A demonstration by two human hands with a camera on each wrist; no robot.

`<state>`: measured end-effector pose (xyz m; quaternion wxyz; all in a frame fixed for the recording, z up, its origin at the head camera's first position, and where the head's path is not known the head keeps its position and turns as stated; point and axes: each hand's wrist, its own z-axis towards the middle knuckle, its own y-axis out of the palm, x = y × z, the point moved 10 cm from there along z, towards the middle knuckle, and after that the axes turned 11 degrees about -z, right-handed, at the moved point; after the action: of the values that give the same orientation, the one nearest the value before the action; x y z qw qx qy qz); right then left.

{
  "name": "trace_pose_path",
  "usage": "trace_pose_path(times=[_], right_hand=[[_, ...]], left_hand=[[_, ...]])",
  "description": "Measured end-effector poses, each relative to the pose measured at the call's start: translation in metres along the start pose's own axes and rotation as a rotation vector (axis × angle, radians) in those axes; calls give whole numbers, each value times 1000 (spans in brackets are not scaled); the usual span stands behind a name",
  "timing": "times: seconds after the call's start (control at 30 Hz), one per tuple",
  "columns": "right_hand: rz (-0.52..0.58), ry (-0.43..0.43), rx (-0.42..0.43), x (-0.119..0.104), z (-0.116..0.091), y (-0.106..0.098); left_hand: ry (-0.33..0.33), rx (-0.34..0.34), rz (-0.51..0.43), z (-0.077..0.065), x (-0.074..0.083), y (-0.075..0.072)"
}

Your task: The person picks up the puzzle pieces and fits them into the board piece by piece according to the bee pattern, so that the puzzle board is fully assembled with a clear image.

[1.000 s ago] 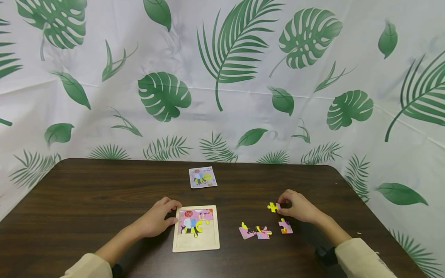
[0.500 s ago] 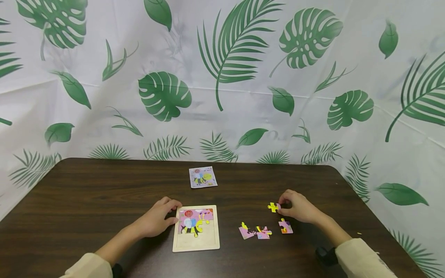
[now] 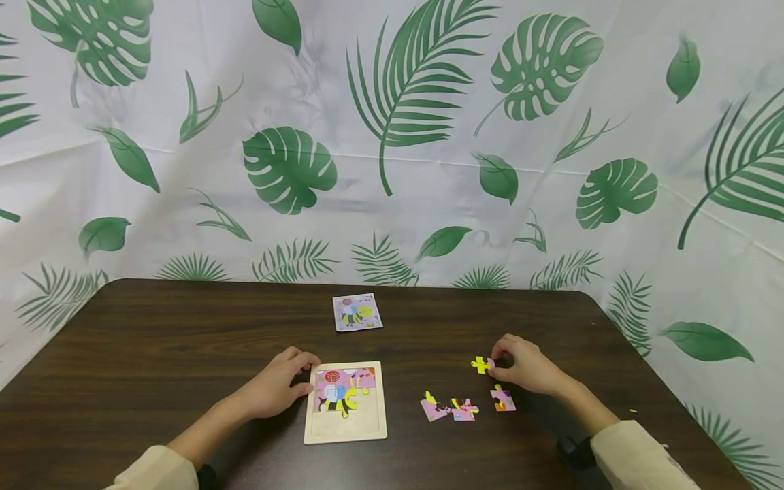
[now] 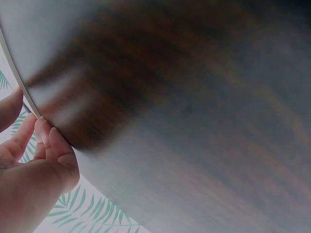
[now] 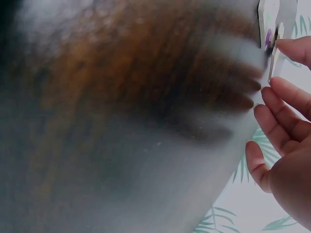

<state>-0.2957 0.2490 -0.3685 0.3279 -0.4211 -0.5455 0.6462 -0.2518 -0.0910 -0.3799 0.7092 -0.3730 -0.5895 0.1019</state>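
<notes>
My left hand holds the upper left corner of a light wooden puzzle board, thumb on the left edge and index finger by the corner. In the left wrist view, the board's thin edge meets the thumb and fingertips. Joined pieces showing part of a bee fill the board's upper and left part; bare wood shows at lower right. On the right, my right hand pinches a yellow and pink puzzle piece at its right side. In the right wrist view, the fingers mostly hide that piece.
Loose pink puzzle pieces lie between board and right hand: one at left, one beside it, and one below the right hand. A bee picture card lies behind the board. A leaf-printed cloth hangs behind the dark table.
</notes>
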Motion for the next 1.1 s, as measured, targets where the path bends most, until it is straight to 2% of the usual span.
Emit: trace_pose_path(times=[0.2, 0.47, 0.9, 1.1], right_hand=[[-5, -26, 22, -6, 3, -2], [33, -55, 27, -28, 14, -3], [8, -217, 68, -101, 31, 0], [-5, -253, 22, -136, 38, 10]], left_hand=[[1, 2, 10, 0, -1, 0], [2, 1, 11, 0, -1, 0], [7, 1, 12, 0, -2, 0], [15, -3, 4, 0, 0, 1]])
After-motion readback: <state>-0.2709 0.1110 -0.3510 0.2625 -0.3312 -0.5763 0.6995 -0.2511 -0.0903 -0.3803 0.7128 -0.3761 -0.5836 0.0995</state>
